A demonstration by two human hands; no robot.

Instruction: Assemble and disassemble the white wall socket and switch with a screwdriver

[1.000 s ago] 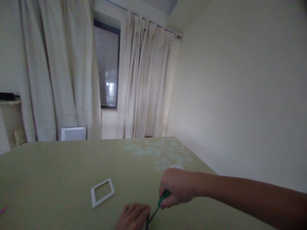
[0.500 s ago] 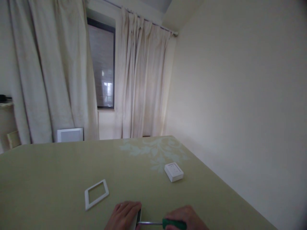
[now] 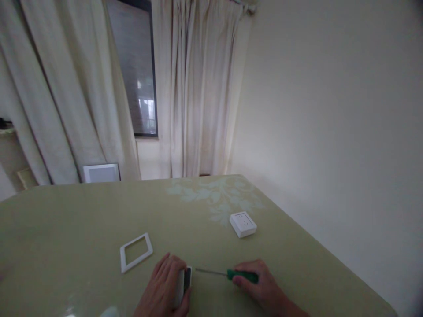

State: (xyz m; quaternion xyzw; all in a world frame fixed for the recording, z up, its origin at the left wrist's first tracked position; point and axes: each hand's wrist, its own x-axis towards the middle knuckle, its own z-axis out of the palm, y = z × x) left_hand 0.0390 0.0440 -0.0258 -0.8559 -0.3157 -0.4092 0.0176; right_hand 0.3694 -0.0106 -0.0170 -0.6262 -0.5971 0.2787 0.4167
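My left hand [image 3: 165, 281] grips what looks like a white socket panel [image 3: 179, 288] with a dark strip along its right side, fingers over the top and thumb at the near edge. Much of the panel is hidden under the hand. In my right hand [image 3: 261, 281] is a screwdriver [image 3: 243, 275] with a green handle, its thin metal shaft pointing left. The screwdriver's tip is a short way right of the panel, apart from it. A white cover frame [image 3: 123, 259] lies flat beyond my left hand. A white wall socket [image 3: 243, 224] sits beyond my right hand.
The green table [image 3: 82, 220] carries a pale leaf pattern near its far right corner. A wall [image 3: 330, 132] runs along its right side. Curtains [image 3: 205, 97], a window and a pale framed panel [image 3: 102, 173] stand behind the far edge.
The screwdriver's tip was at the panel's dark side and is now drawn back to the right. The left hand has turned the panel somewhat. The view has tilted down.
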